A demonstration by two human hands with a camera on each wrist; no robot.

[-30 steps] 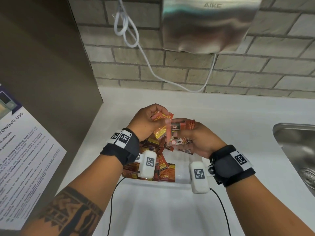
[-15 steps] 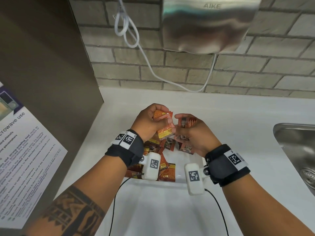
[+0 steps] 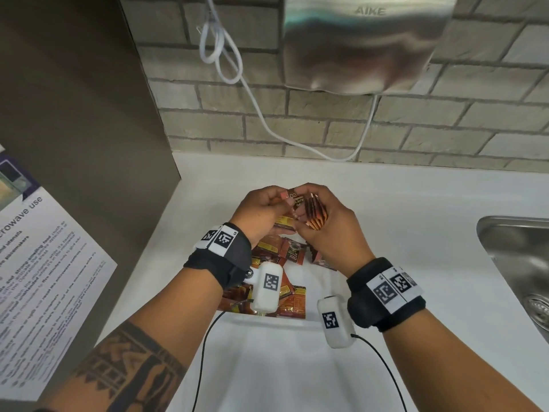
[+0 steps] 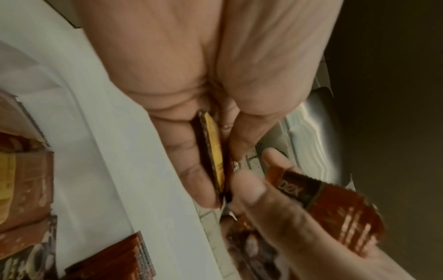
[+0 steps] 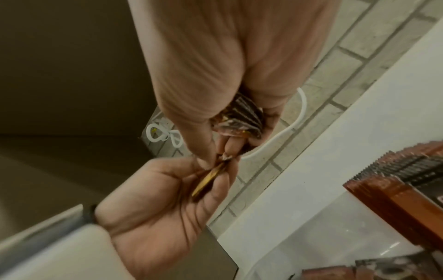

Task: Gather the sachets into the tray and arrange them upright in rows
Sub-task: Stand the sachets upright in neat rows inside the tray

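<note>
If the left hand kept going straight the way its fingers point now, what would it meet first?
Probably the right hand and its sachet stack. The left hand, gripping sachets of its own, points across at them, fingertips nearly touching. Past that lies bare countertop, though depth is unclear.

The sachets (image 3: 292, 252) look like glossy foil-plastic film with serrated edges, orange-brown and black. The tray (image 3: 312, 281) is smooth white plastic with a slight sheen. The tabletop (image 3: 416, 209) is smooth, matt white. At its right edge the sink (image 3: 517, 257) is brushed metal. The dryer (image 3: 365, 43) is shiny steel on a rough brick wall (image 3: 475, 120). The wristbands (image 3: 219, 260) are black cloth. The notice (image 3: 44, 278) is paper.
</note>
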